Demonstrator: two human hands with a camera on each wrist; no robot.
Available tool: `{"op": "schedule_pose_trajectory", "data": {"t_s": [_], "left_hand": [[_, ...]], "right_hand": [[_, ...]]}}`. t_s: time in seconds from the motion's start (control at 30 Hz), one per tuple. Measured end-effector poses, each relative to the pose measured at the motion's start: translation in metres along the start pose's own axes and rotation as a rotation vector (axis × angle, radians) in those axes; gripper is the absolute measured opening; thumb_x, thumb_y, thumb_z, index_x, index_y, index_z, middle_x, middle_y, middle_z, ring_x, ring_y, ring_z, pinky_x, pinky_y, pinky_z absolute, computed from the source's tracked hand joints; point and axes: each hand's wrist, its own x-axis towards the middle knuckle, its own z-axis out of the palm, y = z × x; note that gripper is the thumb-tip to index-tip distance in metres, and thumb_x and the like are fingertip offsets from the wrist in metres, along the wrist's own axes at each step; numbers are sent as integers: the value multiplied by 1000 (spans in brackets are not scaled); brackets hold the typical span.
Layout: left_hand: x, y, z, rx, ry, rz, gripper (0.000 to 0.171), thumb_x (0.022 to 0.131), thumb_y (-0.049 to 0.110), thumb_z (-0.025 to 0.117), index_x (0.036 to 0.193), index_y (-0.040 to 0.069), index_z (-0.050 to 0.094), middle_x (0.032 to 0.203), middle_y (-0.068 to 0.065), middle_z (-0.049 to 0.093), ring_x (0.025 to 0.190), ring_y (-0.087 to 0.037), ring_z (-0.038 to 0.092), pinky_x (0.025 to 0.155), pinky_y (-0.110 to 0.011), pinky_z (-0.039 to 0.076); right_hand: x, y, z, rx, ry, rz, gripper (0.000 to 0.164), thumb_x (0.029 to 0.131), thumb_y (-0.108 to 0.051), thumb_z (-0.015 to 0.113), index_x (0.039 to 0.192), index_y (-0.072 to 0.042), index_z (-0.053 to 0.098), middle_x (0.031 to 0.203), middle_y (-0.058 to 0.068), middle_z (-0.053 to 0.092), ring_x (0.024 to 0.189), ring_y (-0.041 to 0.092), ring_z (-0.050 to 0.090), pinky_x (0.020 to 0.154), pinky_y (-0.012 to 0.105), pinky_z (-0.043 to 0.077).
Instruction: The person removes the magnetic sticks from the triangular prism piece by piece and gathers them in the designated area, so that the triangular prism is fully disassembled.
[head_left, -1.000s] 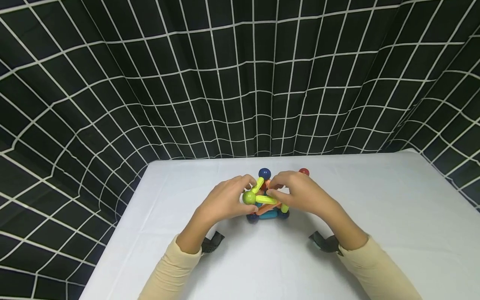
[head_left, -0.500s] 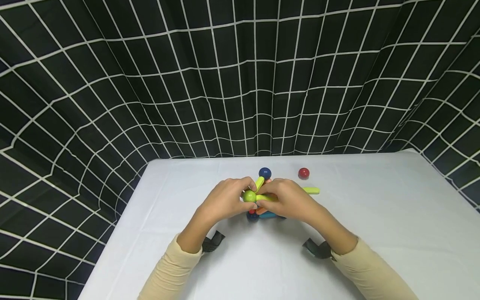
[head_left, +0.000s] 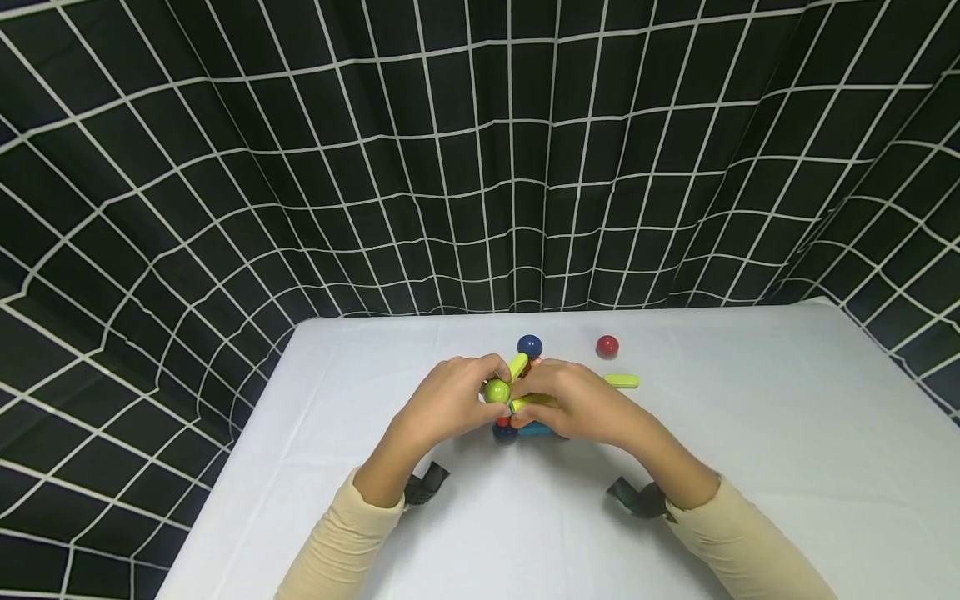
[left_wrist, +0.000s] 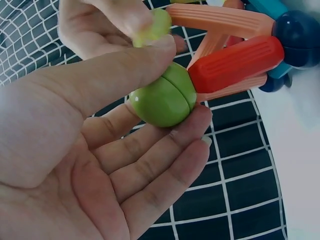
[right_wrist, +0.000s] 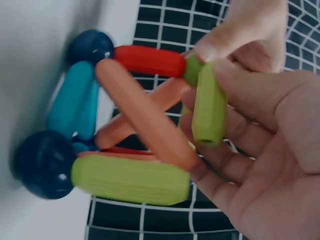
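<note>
My left hand [head_left: 450,398] pinches a green ball [left_wrist: 162,102] between thumb and fingers. The ball tops a red magnetic building stick [left_wrist: 235,65] that rises from a dark blue ball [right_wrist: 90,47]. In my right hand [head_left: 585,400], thumb and fingers pinch a yellow-green magnetic building stick [right_wrist: 209,107] close beside the green ball; one end of it sticks out free. Orange sticks [right_wrist: 145,112] slant across the structure below, and teal sticks [right_wrist: 70,97] join dark blue balls at its base. Another yellow-green stick [right_wrist: 130,179] stands up from a base ball.
A loose red ball [head_left: 607,347] and a yellow-green stick [head_left: 622,381] lie on the white table [head_left: 720,417], right of the structure. A blue ball [head_left: 529,346] marks the structure's far side. Black curtains with white grid lines [head_left: 480,167] surround the table.
My right hand has moved left along the yellow-green stick to the green ball, uncovering the loose stick on the right. The held stick's end has come away from the ball and dropped slightly.
</note>
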Motion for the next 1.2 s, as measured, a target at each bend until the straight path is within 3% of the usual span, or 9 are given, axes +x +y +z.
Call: {"op": "schedule_pose_trajectory", "data": {"t_s": [0.33, 0.5, 0.77, 0.97, 1.2], "left_hand": [[1, -1, 1, 7, -4, 6, 30, 80, 21, 86, 102, 15, 67, 85, 9, 65, 70, -8, 56, 64, -25, 46], [0, 0, 0, 12, 0, -2, 30, 80, 22, 87, 102, 15, 67, 85, 9, 65, 70, -8, 56, 64, -25, 46], [0, 2, 1, 7, 6, -17, 30, 79, 21, 86, 102, 16, 67, 84, 9, 64, 70, -9, 56, 64, -26, 47], [1, 3, 2, 6, 10, -25, 31, 79, 21, 87, 103, 15, 68, 83, 8, 64, 71, -10, 56, 63, -26, 46], [0, 3, 2, 10, 9, -26, 31, 79, 21, 86, 103, 15, 68, 83, 9, 63, 71, -10, 56, 63, -25, 46]], "right_hand": [[-5, -2, -20, 18, -24, 59, 25, 84, -28, 82, 107, -20, 78, 100, -15, 70, 94, 10, 60, 81, 36, 52], [-8, 3, -29, 7, -33, 101, 24, 82, -21, 84, 105, -17, 78, 94, -15, 69, 89, 11, 59, 77, 37, 53], [-16, 12, -47, 7, -54, 89, 24, 82, -9, 84, 105, -11, 77, 97, -9, 71, 90, 10, 65, 77, 30, 55], [-23, 17, -59, -53, -59, 144, 23, 84, -1, 80, 106, -8, 75, 100, -4, 71, 87, 12, 64, 76, 32, 56], [-27, 23, -66, -49, -104, 222, 20, 84, 0, 79, 102, -7, 75, 97, -2, 71, 87, 15, 64, 76, 34, 56]]}}
